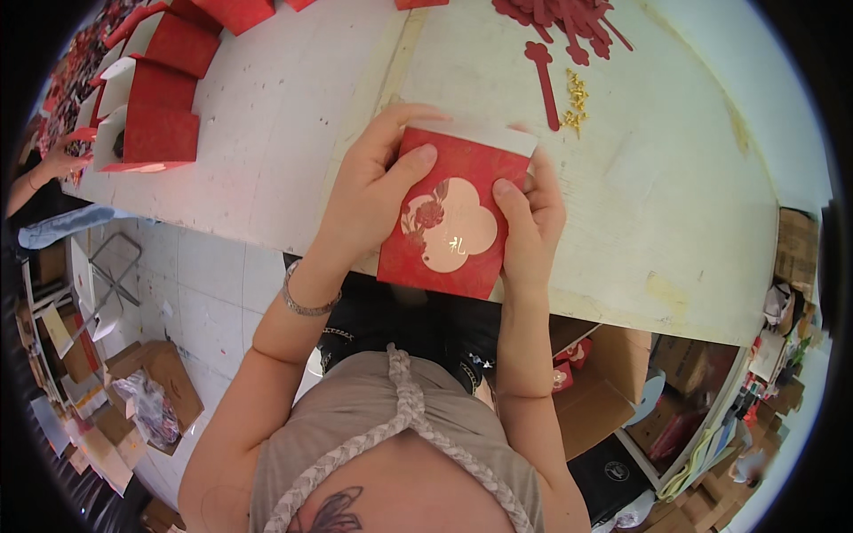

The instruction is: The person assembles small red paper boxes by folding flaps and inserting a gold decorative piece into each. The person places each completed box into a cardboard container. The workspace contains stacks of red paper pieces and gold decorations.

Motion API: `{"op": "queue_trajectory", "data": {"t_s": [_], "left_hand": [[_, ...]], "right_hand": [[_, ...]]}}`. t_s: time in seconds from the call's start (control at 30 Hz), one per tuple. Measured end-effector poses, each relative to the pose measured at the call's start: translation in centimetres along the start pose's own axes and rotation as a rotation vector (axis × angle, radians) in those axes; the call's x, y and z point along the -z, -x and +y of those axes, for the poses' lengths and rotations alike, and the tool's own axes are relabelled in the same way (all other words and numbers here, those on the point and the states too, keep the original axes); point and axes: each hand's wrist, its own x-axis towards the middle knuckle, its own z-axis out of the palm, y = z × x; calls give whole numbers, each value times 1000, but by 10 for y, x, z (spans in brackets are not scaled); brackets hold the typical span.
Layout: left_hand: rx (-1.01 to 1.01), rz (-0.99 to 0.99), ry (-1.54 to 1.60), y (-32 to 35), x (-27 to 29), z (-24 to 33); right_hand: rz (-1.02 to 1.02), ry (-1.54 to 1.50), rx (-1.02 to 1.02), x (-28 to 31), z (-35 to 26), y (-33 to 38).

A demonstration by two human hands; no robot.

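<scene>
Between my two hands is a red gift box (455, 231) of folded card, with a pale pink flower-shaped panel and gold print on its front. White inner card shows along its far edge. My left hand (378, 182) grips the box's left side, thumb on the front face and fingers behind the far edge. On the right side my right hand (533, 218) holds it the same way, its fingers partly hidden and slightly blurred. A dark red card strip (543, 84) with a flower-shaped end lies on the table beyond, beside a small pile of gold fasteners (576, 102).
More red strips (569, 22) are heaped at the table's far side. Open red boxes (160, 98) stand in a row at the left, where another person's hand (62, 160) reaches in. Below the table edge on the right, a cardboard carton (613, 382) holds red pieces.
</scene>
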Motion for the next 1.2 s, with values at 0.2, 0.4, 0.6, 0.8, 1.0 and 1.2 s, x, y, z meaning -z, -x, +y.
{"op": "queue_trajectory", "data": {"t_s": [0.2, 0.4, 0.6, 0.8, 1.0, 1.2], "left_hand": [[-83, -13, -56, 2, -1, -4], [-153, 41, -96, 5, -1, -7], [60, 59, -31, 11, -5, 12], [-272, -28, -217, 1, 19, 28], [-469, 151, -671, -3, -12, 21], [-319, 454, -695, -11, -6, 21]], "right_hand": [[22, 54, 43, -2, -4, -9], [11, 303, 236, -2, -5, -5], [-58, 161, 353, 5, -2, -5], [-34, 702, 291, -3, -21, 11], [211, 1068, 1113, -24, -6, -14], [-177, 937, 941, -38, 12, -23]]}}
